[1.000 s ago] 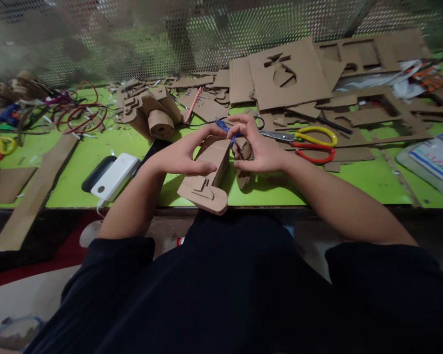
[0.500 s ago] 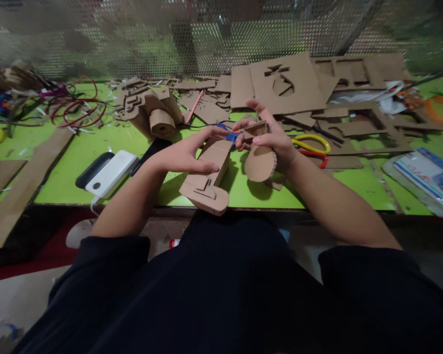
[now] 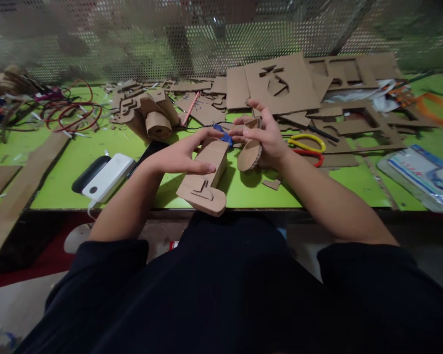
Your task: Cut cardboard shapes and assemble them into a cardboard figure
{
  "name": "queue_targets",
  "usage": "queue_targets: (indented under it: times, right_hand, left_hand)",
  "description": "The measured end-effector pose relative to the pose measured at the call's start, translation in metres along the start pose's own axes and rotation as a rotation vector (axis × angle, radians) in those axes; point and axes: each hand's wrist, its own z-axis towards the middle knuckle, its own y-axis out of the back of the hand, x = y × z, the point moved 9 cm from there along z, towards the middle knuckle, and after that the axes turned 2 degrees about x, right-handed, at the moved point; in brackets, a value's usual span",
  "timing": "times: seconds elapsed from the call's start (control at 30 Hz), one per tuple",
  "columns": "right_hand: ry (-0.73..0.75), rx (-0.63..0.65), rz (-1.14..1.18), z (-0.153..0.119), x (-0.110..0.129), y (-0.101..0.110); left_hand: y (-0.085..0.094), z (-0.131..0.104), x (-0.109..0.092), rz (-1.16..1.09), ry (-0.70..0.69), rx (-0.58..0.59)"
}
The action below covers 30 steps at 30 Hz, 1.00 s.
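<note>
My left hand (image 3: pixel 179 155) grips a long box-shaped cardboard piece (image 3: pixel 216 152) from above, thumb on its near side and fingers over the far end. The piece has a rounded front end with a raised L-shaped strip, which juts past the table edge. To the right, my right hand (image 3: pixel 271 140) pinches a small cardboard part with a round disc (image 3: pixel 248 156) at its lower end; the fingers partly cover it. A blue object (image 3: pixel 223 135) lies between the two hands, mostly hidden. A small cardboard scrap (image 3: pixel 271 184) rests below my right hand.
Yellow-handled scissors (image 3: pixel 310 142) and a red handle (image 3: pixel 312 158) lie right of my hand. Cardboard sheets (image 3: pixel 280 96) and cut-outs fill the back. Left are a white power bank (image 3: pixel 109 178), a cardboard assembly (image 3: pixel 158 123) and red cable (image 3: pixel 77 115). A plastic packet (image 3: pixel 421 174) sits far right.
My right hand has moved slightly left, and the disc has tilted, showing more of its corrugated edge. The small scrap is now more exposed. My left hand keeps its grip.
</note>
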Motion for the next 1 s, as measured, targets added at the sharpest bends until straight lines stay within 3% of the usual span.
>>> queue_targets:
  times: [0.2, 0.33, 0.53, 0.77, 0.9, 1.0]
  right_hand:
    - [0.104, -0.130, -0.263, 0.009, -0.009, 0.027]
    - [0.182, -0.127, -0.351, 0.009, 0.000, 0.027]
    - [0.221, -0.026, -0.390, -0.008, 0.022, 0.001]
    - [0.393, 0.090, -0.536, -0.040, 0.044, -0.060]
    - [0.397, 0.184, -0.586, -0.042, 0.046, -0.085]
    - [0.388, 0.248, -0.607, -0.040, 0.052, -0.092]
  left_hand:
    - [0.000, 0.001, -0.001, -0.035, -0.005, 0.015]
    - [0.000, 0.001, 0.003, -0.026, 0.014, 0.023]
    - [0.000, 0.001, 0.004, -0.036, 0.029, 0.016]
    - [-0.003, 0.004, -0.003, -0.095, -0.026, -0.050]
    - [0.000, 0.004, -0.005, -0.150, -0.078, -0.088]
    - [0.004, 0.005, -0.005, -0.181, -0.097, -0.107]
